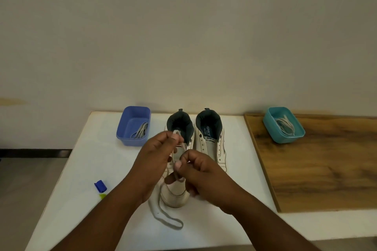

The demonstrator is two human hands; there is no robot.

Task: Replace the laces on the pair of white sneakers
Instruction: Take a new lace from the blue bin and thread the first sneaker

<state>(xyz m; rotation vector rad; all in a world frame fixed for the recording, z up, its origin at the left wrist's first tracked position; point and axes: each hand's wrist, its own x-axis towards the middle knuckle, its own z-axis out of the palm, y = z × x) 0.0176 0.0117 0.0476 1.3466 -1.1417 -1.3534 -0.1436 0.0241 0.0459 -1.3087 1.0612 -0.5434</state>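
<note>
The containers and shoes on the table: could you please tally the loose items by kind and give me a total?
Sneakers: 2 (left sneaker, right sneaker)
Plastic containers: 2 (blue container, teal container)
Laces in view: 3 (one in each container, one held by both hands over the left sneaker)
Blue-capped small item: 1
Total: 8

Single head cam, wide-angle, worn on person's head. Looks fwd and down over white table (85, 169), close to both forearms entering from 6 o'clock. Wall (183, 26) fills upper half, 12 o'clock. Sneakers (210, 138) near frame centre, slightly below. Wooden board (326, 169) at 3 o'clock. Edges show lens curve. No 2nd view, so no overlap.
</note>
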